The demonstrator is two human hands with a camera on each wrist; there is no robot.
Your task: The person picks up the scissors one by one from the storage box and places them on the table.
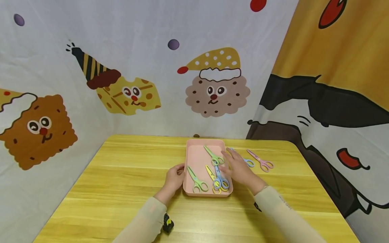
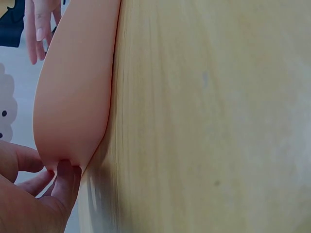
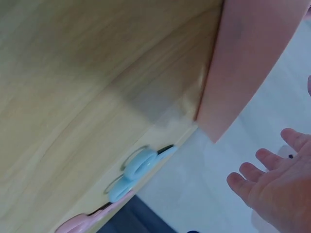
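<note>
The left hand point(image 1: 174, 179) pinches the side of a pink, rounded-corner tray point(image 1: 194, 152) holding green, yellow and blue scissors point(image 1: 195, 178). The right hand point(image 1: 240, 168), fingers loose and spread, is by its other side. Sleeve point(image 1: 279, 211) marks look too tiny to read. Yellow wooden table point(image 1: 121, 172) spreads wide leftward

The bare left hand point(image 1: 174, 178) pinches with bent fingers; the bare right hand point(image 1: 240, 170) has loosely extended fingers; cream-sleeved forearms point(image 1: 145, 219) converge forward.
</note>
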